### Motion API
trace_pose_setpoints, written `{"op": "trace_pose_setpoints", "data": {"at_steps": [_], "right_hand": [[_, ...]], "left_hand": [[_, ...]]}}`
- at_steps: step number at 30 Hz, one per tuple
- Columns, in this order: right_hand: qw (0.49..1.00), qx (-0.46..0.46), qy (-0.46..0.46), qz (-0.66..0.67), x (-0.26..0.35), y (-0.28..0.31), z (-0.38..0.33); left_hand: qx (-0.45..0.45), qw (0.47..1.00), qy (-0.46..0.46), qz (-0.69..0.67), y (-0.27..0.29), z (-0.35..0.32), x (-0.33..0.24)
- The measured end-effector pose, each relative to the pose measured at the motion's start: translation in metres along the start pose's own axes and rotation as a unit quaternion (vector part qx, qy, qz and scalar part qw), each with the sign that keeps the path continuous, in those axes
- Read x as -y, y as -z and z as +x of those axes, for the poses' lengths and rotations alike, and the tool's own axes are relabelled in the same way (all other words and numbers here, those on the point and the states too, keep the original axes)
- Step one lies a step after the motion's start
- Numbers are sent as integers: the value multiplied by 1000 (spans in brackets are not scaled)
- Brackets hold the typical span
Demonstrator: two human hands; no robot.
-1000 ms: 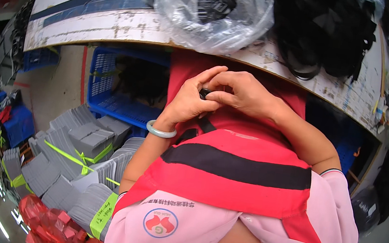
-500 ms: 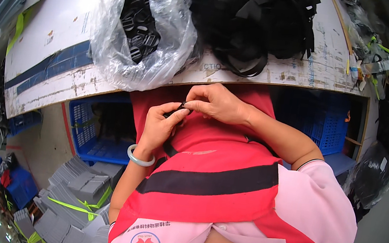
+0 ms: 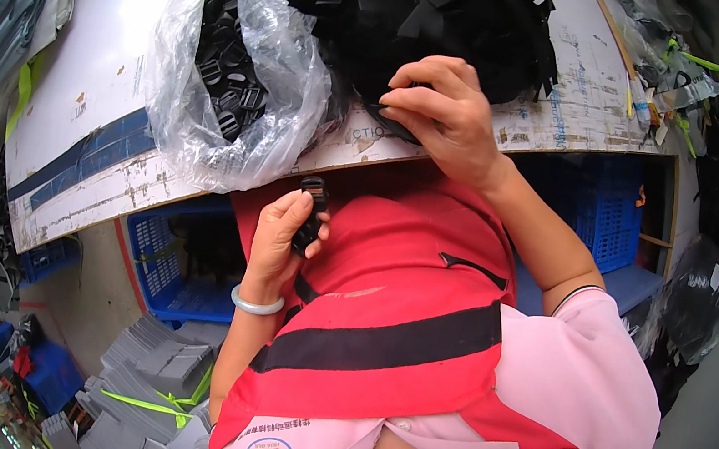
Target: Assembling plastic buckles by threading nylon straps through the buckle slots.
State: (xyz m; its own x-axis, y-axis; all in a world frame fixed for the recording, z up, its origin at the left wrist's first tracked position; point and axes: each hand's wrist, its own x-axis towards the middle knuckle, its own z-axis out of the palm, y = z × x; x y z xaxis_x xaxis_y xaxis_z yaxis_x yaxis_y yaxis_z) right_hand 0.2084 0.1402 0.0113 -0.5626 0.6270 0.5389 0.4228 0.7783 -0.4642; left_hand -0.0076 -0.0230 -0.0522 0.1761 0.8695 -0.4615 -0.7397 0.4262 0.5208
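Observation:
My left hand [image 3: 280,234] is closed around a black plastic buckle [image 3: 315,189], in front of the red apron. The buckle's slotted end sticks up past the thumb; the fingers hide part of the rest. My right hand [image 3: 452,118] is over the table's near edge, at the heap of black straps [image 3: 426,13]. Its thumb and forefinger are pinched together against the dark straps, and whatever is between the tips cannot be made out. Left of the heap, a clear plastic bag [image 3: 277,121] lies open, with many black buckles [image 3: 228,82] inside.
The worn white table [image 3: 82,135] has a chipped front edge. Beneath it are blue crates [image 3: 156,265] [image 3: 607,227]. Stacked grey pieces with green ties [image 3: 147,365] are at lower left. Plastic wrapping [image 3: 673,85] hangs at the table's right end.
My hands were together over the apron and have come apart. The right moved up to the strap heap; the left dropped slightly, and the buckle in it now shows.

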Motion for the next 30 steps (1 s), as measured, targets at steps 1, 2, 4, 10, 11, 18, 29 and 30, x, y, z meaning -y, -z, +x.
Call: {"op": "trace_pose_setpoints", "data": {"at_steps": [1, 2, 4, 10, 11, 18, 29, 30], "right_hand": [[999, -29, 28, 15, 12, 4, 3], [996, -61, 55, 28, 20, 5, 6], [995, -59, 70, 29, 22, 0, 6], [961, 18, 50, 270, 84, 29, 3], [947, 71, -20, 313, 92, 23, -1], [658, 201, -472, 551, 80, -29, -29], [623, 68, -483, 612, 72, -64, -36], [622, 71, -483, 612, 68, -64, -35]], "left_hand": [[-13, 999, -10, 31, -3, 0, -1], [-22, 997, -20, 65, -6, 1, -2], [-28, 998, -24, 53, -9, 3, -1], [-89, 979, -85, 162, -20, -4, -10], [-91, 972, -116, 181, -20, -2, -9], [-112, 948, -189, 230, -32, -8, -4], [-112, 706, -418, 561, -14, 5, 1], [-114, 706, -417, 560, -13, 3, -1]]}}
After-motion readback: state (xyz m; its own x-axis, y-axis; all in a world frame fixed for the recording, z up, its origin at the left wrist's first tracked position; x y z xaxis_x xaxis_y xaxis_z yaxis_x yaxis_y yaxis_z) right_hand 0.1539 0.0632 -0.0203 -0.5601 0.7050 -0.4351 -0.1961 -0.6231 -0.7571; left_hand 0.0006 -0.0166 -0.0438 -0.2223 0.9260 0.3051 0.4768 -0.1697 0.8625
